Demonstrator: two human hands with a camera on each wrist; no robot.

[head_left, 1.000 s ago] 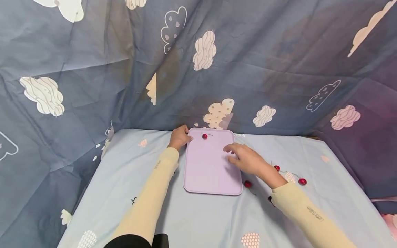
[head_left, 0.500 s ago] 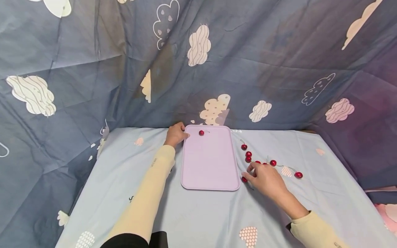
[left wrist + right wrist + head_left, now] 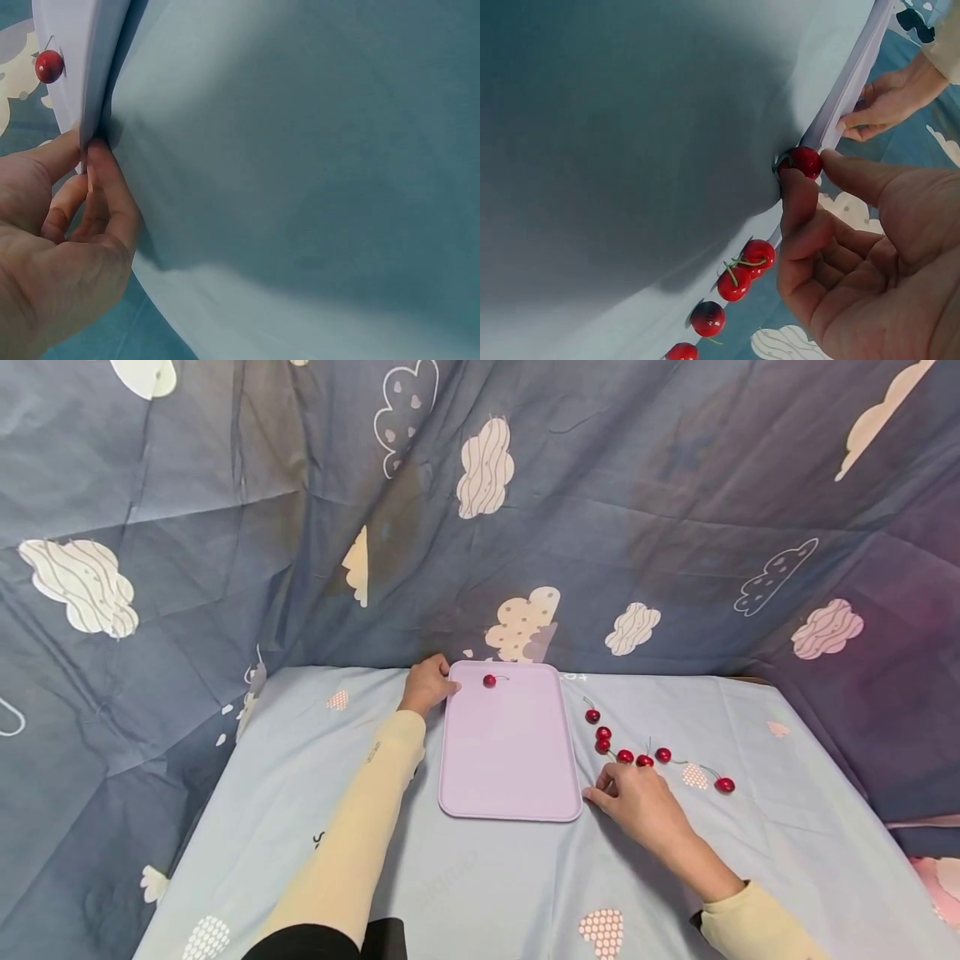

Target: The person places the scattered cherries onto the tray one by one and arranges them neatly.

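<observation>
A lilac tray (image 3: 510, 743) lies on the pale blue cloth, with one red cherry (image 3: 489, 681) near its far edge. My left hand (image 3: 427, 683) pinches the tray's far left corner, thumb over the rim and fingers beneath, as the left wrist view shows. Beside the tray's near right side, my right hand (image 3: 636, 797) pinches another cherry (image 3: 805, 161) between thumb and index finger; in the head view the hand hides that cherry. Several more cherries (image 3: 603, 740) with stems lie in a loose curve just beyond the right hand.
One cherry (image 3: 724, 785) lies farthest right on the cloth (image 3: 480, 893). A dark blue curtain (image 3: 420, 568) with cloud prints hangs behind the table and along both sides. The tray's far edge is close to the back curtain.
My right hand has moved from over the tray to the right and toward me, down to the cherry beside the tray, and now pinches it. My left hand stays on the corner.
</observation>
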